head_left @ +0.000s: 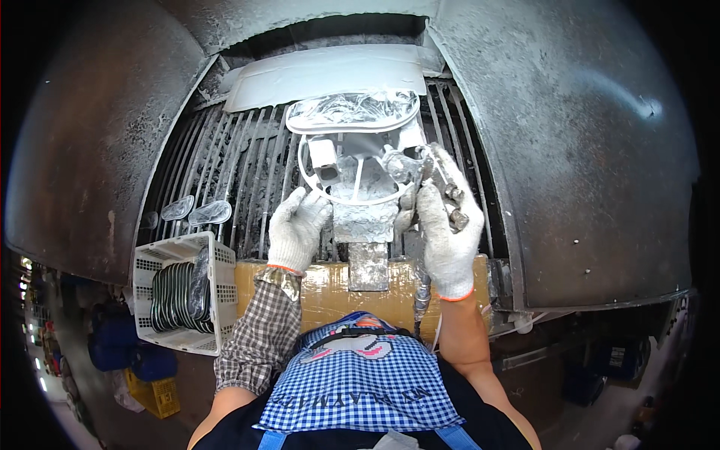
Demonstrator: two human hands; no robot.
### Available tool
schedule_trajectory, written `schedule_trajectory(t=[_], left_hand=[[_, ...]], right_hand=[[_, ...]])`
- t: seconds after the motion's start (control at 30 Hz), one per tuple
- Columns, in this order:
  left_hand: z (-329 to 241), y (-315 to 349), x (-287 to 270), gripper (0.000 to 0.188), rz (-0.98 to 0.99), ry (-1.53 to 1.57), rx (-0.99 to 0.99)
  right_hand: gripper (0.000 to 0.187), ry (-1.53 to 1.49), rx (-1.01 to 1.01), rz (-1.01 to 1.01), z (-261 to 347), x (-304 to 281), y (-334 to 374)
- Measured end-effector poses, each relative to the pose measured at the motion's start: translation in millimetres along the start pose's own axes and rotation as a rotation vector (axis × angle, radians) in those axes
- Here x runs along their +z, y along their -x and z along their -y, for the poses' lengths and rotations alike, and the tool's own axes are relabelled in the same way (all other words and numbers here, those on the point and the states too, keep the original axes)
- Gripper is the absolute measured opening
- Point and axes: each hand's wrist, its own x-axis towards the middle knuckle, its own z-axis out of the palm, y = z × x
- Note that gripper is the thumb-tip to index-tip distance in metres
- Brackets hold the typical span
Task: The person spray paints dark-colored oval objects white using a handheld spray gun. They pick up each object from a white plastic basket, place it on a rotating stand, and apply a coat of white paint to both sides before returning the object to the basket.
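Observation:
My left hand [295,231], in a white knit glove, has its curled fingers at the lower left rim of a white spoked ring [358,201]. In my gloved right hand [451,238] is a coated spray gun [402,166], its nozzle pointing left over the ring, with a pale mist before it. Just beyond the ring lies an oval piece [352,112] with a white rim and clear film over its face. White blocks [324,154] stand inside the ring at its left and right. Below it sits a crusted grey support [364,221].
Metal slats [251,165] run beneath, between tall booth walls [577,157]. A white crate [225,289] at the left holds several dark oval pieces. Small film-covered ovals [210,213] lie behind it. A hose [421,296] hangs below the gun, against a brown taped front edge [322,281].

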Motion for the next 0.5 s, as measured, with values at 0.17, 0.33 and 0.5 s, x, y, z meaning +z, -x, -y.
schedule_trajectory(t=[0.17, 0.33, 0.5], left_hand=[[-2, -7, -9, 0.034, 0.018, 0.028, 0.004], [-1, 1, 3, 0.030, -0.013, 0.004, 0.007], [16, 6, -15, 0.030, -0.033, -0.103, -0.103]], right_hand=[[0.056, -0.140, 0.027, -0.052, 7, -15, 5], [0.059, -0.176, 0.013, -0.150, 9, -34, 9], [0.058, -0.042, 0.055, -0.188, -5, -62, 22]])
